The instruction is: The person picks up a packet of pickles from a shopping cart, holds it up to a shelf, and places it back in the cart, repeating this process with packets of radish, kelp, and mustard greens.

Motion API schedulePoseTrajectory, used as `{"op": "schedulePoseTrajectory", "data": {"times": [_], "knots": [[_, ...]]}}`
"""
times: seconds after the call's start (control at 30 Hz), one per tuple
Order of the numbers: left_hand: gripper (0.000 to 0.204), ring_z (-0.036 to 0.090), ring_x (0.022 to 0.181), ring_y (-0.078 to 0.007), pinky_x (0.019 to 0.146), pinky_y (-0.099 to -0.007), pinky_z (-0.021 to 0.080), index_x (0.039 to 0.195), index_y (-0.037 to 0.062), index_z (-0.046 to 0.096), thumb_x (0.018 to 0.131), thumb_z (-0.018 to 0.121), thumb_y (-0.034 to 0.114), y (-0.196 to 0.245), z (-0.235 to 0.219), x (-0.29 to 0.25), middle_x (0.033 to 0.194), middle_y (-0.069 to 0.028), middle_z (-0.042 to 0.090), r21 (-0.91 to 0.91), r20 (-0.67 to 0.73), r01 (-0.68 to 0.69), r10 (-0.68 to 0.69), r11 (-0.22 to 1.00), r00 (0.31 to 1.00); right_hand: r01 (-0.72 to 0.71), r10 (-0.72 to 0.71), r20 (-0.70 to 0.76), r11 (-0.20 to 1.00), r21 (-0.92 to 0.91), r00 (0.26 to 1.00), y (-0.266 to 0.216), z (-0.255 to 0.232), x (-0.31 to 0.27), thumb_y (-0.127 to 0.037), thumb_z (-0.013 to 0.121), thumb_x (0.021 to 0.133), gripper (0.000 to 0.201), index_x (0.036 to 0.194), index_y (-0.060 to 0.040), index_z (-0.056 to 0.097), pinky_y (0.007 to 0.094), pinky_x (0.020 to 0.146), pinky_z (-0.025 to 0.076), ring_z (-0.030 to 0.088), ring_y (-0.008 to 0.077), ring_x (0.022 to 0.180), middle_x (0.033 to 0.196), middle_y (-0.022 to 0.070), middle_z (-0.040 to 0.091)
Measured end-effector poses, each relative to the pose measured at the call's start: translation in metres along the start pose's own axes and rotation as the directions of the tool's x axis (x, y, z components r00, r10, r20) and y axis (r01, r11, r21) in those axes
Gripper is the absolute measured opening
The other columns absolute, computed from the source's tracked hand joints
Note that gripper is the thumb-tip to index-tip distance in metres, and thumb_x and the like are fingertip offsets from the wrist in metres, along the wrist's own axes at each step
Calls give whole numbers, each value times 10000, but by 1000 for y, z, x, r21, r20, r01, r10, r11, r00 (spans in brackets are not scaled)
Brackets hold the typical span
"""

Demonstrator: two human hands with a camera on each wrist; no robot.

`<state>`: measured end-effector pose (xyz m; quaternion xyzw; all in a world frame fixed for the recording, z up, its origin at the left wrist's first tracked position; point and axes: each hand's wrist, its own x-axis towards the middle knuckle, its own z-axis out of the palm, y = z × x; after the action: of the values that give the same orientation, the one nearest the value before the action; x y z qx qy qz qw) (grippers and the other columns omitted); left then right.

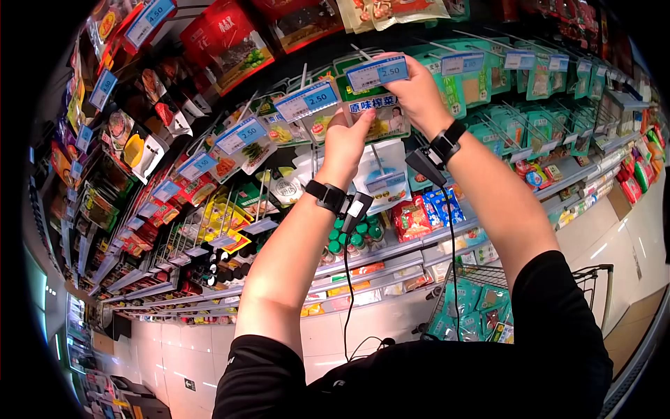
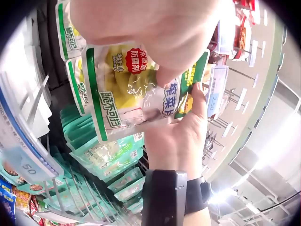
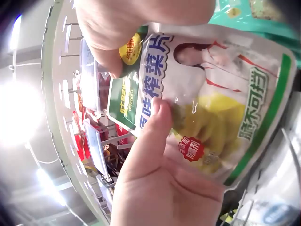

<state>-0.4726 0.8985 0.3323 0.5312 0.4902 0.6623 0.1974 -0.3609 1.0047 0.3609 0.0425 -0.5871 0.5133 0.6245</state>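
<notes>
A packet of pickled mustard slices (image 1: 392,126), white and green with a woman pictured on its front, is held between both hands at the hanging rack. My left hand (image 1: 343,148) grips its left side, with the thumb on the printed front. On the right, my right hand (image 1: 419,98) holds the green top end, close behind a blue price tag (image 1: 377,74) marked 2.50. In the right wrist view, the left thumb (image 3: 160,122) lies over the blue lettering. The left wrist view shows the packet's yellow pickle picture (image 2: 129,89). Some fingers are hidden behind the packet.
Metal hooks with price tags project along the shelf. Teal packets (image 1: 481,136) hang to the right and red bags (image 1: 227,45) stand above left. Green-capped jars (image 1: 356,237) sit lower down. A wire cart (image 1: 593,269) holding teal packets stands at the person's right side.
</notes>
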Motion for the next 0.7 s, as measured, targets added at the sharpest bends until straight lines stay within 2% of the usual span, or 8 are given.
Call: {"op": "schedulePoseTrajectory", "data": {"times": [0.13, 0.27, 0.37, 0.43, 0.5, 0.57, 0.6, 0.7], "knots": [[271, 581, 851, -140, 771, -281, 457, 1032, -3, 569, 870, 651, 197, -3, 2, 7, 941, -76, 643, 15, 4, -26, 26, 1000, 1000, -159, 155, -60, 986, -58, 986, 0, -8, 0, 32, 606, 758, 277, 1034, 22, 622, 236, 725, 493, 607, 97, 788, 865, 39, 657], [242, 579, 875, -134, 795, -276, 452, 1072, 8, 563, 884, 624, 147, -3, 6, 11, 977, -74, 641, -69, 28, -26, 28, 997, 999, -89, 89, -6, 989, -121, 996, 0, -10, 4, 40, 608, 772, 242, 1014, 33, 620, 242, 728, 499, 614, 105, 799, 895, 61, 664], [244, 582, 877, -135, 796, -278, 453, 1078, 13, 565, 882, 623, 147, -3, 4, 13, 989, -75, 641, -56, 22, -50, 51, 997, 998, -105, 105, 11, 994, -39, 994, 1, -8, 5, 50, 603, 790, 227, 1016, 37, 613, 250, 744, 506, 616, 114, 814, 915, 67, 659], [293, 565, 951, -148, 851, -290, 441, 1143, 9, 523, 898, 604, 148, -4, -1, 15, 1064, -83, 610, -10, 82, 46, -45, 999, 996, -201, 201, -1, 977, 66, 980, 0, -8, 7, 80, 584, 800, 233, 1027, 31, 606, 253, 752, 508, 616, 118, 828, 938, 73, 654], [274, 581, 897, -141, 809, -279, 452, 1102, 7, 560, 883, 618, 160, -9, 1, 16, 1013, -83, 637, 6, 46, 9, -10, 1000, 999, -176, 175, 28, 983, 55, 984, 11, -11, 9, 91, 574, 805, 241, 1035, 22, 593, 250, 746, 508, 617, 126, 829, 941, 71, 652], [285, 581, 909, -143, 817, -280, 451, 1113, 5, 556, 885, 615, 165, -12, 3, 22, 1026, -86, 634, -13, 17, 107, -107, 994, 994, -181, 185, -32, 978, 98, 982, 26, -12, 15, 55, 605, 813, 212, 1019, 15, 578, 256, 752, 506, 619, 133, 824, 932, 68, 653], [286, 583, 903, -143, 816, -280, 452, 1109, 7, 557, 880, 620, 167, -13, 2, 27, 1023, -81, 634, -21, 1, 143, -143, 990, 990, -140, 131, -99, 986, -88, 986, 33, -9, 21, 18, 625, 814, 182, 985, 11, 563, 265, 740, 503, 619, 135, 810, 909, 71, 655], [295, 580, 890, -136, 799, -277, 459, 1089, -6, 546, 870, 641, 168, -32, -1, 50, 1002, -66, 631, 41, -50, 144, -142, 989, 989, -172, 116, -189, 934, -313, 975, 46, -5, 28, -16, 648, 791, 203, 970, -2, 553, 277, 720, 499, 632, 161, 799, 881, 93, 657]]}}
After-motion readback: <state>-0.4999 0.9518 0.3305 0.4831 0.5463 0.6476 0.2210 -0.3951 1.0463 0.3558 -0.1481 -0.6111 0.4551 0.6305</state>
